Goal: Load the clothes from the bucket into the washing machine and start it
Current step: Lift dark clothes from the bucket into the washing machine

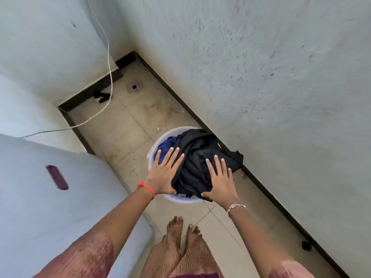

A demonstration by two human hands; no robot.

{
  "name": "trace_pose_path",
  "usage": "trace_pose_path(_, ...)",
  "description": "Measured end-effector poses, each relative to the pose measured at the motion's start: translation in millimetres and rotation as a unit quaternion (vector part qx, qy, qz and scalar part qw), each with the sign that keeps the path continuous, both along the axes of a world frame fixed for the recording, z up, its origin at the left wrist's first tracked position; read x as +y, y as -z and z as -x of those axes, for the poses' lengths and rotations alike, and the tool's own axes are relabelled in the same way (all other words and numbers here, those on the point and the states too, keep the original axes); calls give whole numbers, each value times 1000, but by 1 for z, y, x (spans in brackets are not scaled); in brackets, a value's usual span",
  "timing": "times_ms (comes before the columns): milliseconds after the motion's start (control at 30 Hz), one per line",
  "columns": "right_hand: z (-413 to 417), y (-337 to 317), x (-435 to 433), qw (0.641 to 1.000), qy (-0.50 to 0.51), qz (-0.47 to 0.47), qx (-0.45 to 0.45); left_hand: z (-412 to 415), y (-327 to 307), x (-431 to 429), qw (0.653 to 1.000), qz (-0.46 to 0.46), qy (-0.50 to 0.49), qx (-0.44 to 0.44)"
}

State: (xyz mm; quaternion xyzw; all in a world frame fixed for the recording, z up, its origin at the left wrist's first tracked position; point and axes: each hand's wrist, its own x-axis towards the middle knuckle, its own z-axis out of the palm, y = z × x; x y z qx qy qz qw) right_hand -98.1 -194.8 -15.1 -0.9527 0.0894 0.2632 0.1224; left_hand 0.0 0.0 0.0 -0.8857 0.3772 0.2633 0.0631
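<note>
Hugging wall (261, 67): bucket (154, 149); hands spread over clothes (197, 157).

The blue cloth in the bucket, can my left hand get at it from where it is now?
Probably yes: the left hand lies open right at the blue cloth, which shows uncovered beside the black garment.

I saw a beige tiled floor (128, 127) with a white bucket (158, 144) standing on it close to the dark skirting of the right wall. A round drain (134, 87) sat near the far corner, a white cable (96, 115) trailed across the tiles, and two bare feet (183, 229) stood just behind the bucket
</note>
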Motion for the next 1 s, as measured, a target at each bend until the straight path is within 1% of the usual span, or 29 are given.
trace_pose_path(67, -14, 40, -1, 1000, 15, 3, -2, -7, 41, -12, 1000, 19, -10, -16)
trace_pose_path(233, -35, 123, -1, 999, 37, -5, 8, -13, 136, -29, 999, -3, -27, -17)
trace_pose_path(333, -48, 158, -1, 997, 68, -33, 14, -15, 175, -35, 998, 16, -56, -12)
trace_pose_path(400, -50, 168, 1, 996, 68, -54, 7, -13, 187, -39, 999, 11, -45, -11)
trace_pose_path(500, -45, 177, 1, 992, 75, -98, -32, -6, 199, -42, 1000, 3, -15, -4)
trace_pose_path(633, -41, 156, 5, 980, 137, -135, -52, 1, 178, -45, 1000, 3, 1, 20)
trace_pose_path(767, -37, 104, 8, 977, 150, -142, -55, 6, 125, -43, 1000, 10, 8, 9)
trace_pose_path(933, -25, 4, 11, 972, 157, -160, -65, 14, 31, -39, 1000, 28, 6, 1)
trace_pose_path(1000, -21, -45, 14, 972, 154, -164, -71, 17, -15, -33, 999, 40, 0, 2)
